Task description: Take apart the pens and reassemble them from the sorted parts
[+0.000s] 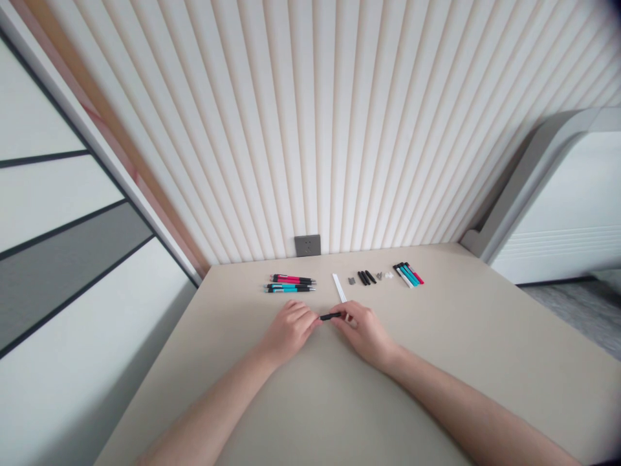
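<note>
Table bearing pens meets ribbed pale wall.

Dark socket, ribbed cream wall

A home bedroom, it appears: a table against a ribbed wall, an apparent headboard at right.

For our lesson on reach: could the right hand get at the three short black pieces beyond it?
Probably yes: bare tabletop separates the right hand from the black pieces, though that hand grips a slim black part.
</note>
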Demonstrator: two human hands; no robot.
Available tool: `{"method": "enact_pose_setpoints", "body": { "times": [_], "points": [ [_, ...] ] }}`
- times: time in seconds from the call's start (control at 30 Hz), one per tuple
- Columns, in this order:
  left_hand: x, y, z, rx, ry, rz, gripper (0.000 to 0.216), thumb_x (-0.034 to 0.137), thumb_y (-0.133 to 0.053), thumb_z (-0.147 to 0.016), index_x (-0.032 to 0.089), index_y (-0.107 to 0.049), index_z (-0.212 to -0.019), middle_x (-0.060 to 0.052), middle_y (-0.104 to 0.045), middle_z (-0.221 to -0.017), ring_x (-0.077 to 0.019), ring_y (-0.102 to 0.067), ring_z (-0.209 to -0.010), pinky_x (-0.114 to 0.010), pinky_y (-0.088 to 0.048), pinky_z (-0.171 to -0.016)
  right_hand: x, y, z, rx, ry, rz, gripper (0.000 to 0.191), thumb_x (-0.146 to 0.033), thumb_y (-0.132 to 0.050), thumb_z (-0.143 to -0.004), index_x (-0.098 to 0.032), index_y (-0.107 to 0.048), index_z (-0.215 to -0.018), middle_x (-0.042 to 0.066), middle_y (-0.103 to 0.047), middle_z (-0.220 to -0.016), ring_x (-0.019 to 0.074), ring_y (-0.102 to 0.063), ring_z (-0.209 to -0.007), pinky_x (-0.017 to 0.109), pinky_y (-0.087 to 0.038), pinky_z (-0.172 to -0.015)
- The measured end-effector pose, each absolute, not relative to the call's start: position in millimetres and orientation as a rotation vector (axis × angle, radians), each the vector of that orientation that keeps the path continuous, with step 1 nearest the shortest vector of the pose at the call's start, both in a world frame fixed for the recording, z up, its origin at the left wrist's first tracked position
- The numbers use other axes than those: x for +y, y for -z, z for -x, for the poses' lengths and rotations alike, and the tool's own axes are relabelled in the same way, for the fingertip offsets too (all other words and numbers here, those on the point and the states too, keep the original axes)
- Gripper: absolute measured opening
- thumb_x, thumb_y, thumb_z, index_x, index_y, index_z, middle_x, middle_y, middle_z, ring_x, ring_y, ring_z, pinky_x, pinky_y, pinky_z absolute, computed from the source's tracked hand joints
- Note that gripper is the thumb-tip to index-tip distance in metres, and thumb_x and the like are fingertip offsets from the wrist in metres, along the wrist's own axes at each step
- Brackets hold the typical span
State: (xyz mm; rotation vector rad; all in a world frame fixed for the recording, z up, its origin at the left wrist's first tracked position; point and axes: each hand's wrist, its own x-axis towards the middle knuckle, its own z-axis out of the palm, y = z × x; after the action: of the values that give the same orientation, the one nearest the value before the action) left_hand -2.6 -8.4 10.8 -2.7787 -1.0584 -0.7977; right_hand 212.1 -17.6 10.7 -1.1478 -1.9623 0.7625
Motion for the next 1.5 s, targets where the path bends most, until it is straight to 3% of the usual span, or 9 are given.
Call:
{"method": "enact_pose_setpoints", "body": {
  "times": [0.1,0.27,0.4,0.5,0.6,0.77,1.1,1.33,1.5],
  "points": [
    [-8,-10,2,-1.08,0.812,2.776,0.027,0.025,-0.046,-0.098,0.017,-0.056,-0.074,-0.001,-0.057,-0.067,-0.0156,-0.051,-0.068,-0.031,-0.04,-0.072,-19,-10,-212,-1.984,-0.747,1.132,0.022,-0.032,-0.051,-0.093,-0.023,-0.065,-0.108,0.004,-0.068,-0.093,0.0163,-0.061,-0.084,0.027,-0.046,-0.075],
    [-8,-10,3,-1.061,0.806,2.799,0.025,0.027,-0.047,-0.097,0.017,-0.057,-0.077,-0.001,-0.058,-0.069,-0.0159,-0.052,-0.069,-0.031,-0.04,-0.072,-18,-11,-213,-2.004,-0.697,1.092,0.015,-0.028,-0.052,-0.092,-0.022,-0.066,-0.091,0.003,-0.066,-0.086,0.0166,-0.061,-0.084,0.028,-0.046,-0.077],
    [-9,-11,3,-1.07,0.814,2.803,0.026,0.027,-0.045,-0.098,0.017,-0.057,-0.076,-0.001,-0.058,-0.069,-0.0157,-0.052,-0.069,-0.031,-0.04,-0.072,-18,-11,-214,-2.043,-0.669,0.998,0.018,-0.027,-0.055,-0.091,-0.023,-0.063,-0.107,0.005,-0.065,-0.101,0.0175,-0.059,-0.095,0.03,-0.046,-0.086],
    [-9,-11,2,-1.064,0.795,2.808,0.026,0.028,-0.046,-0.098,0.017,-0.057,-0.076,-0.001,-0.057,-0.069,-0.0158,-0.052,-0.069,-0.031,-0.04,-0.072,-17,-9,-213,-2.117,-0.667,1.034,0.017,-0.026,-0.048,-0.094,-0.023,-0.065,-0.095,0.003,-0.066,-0.088,0.0173,-0.059,-0.087,0.031,-0.046,-0.081],
    [-9,-11,2,-1.04,0.775,2.817,0.026,0.028,-0.046,-0.098,0.017,-0.057,-0.077,-0.001,-0.057,-0.068,-0.0157,-0.052,-0.069,-0.031,-0.04,-0.072,-18,-7,-211,-2.07,-0.684,1.094,0.008,-0.025,-0.055,-0.09,-0.021,-0.062,-0.087,0.003,-0.064,-0.085,0.0164,-0.058,-0.081,0.029,-0.046,-0.074],
    [-8,-10,3,-1.057,0.806,2.808,0.025,0.027,-0.045,-0.098,0.017,-0.058,-0.079,-0.001,-0.058,-0.07,-0.0157,-0.052,-0.07,-0.032,-0.04,-0.073,-19,-10,-210,-2.035,-0.748,1.071,0.016,-0.028,-0.054,-0.091,-0.021,-0.062,-0.102,0.005,-0.065,-0.095,0.0164,-0.06,-0.087,0.028,-0.047,-0.076],
    [-8,-11,2,-1.075,0.804,2.798,0.029,0.027,-0.043,-0.098,0.018,-0.057,-0.075,-0.001,-0.058,-0.068,-0.0156,-0.052,-0.068,-0.032,-0.041,-0.072,-19,-11,-213,-2.067,-0.689,1.072,0.012,-0.028,-0.056,-0.09,-0.021,-0.065,-0.095,0.004,-0.065,-0.088,0.0164,-0.06,-0.081,0.028,-0.048,-0.074],
    [-8,-10,2,-1.112,0.806,2.794,0.025,0.028,-0.045,-0.098,0.017,-0.058,-0.079,-0.002,-0.062,-0.073,-0.0159,-0.054,-0.071,-0.033,-0.042,-0.076,5,-12,-236,-2.107,-0.383,1.102,0.029,-0.028,-0.042,-0.096,-0.02,-0.065,-0.113,0.009,-0.067,-0.098,0.0208,-0.06,-0.095,0.035,-0.046,-0.087],
    [-8,-9,2,-1.071,0.831,2.809,0.024,0.026,-0.044,-0.098,0.018,-0.06,-0.082,-0.002,-0.064,-0.074,-0.0156,-0.055,-0.071,-0.033,-0.042,-0.075,35,-2,-267,-1.854,-0.268,1.357,0.03,-0.035,-0.045,-0.093,-0.02,-0.062,-0.113,0.01,-0.069,-0.103,0.0222,-0.061,-0.093,0.036,-0.047,-0.082]
  ]
}}
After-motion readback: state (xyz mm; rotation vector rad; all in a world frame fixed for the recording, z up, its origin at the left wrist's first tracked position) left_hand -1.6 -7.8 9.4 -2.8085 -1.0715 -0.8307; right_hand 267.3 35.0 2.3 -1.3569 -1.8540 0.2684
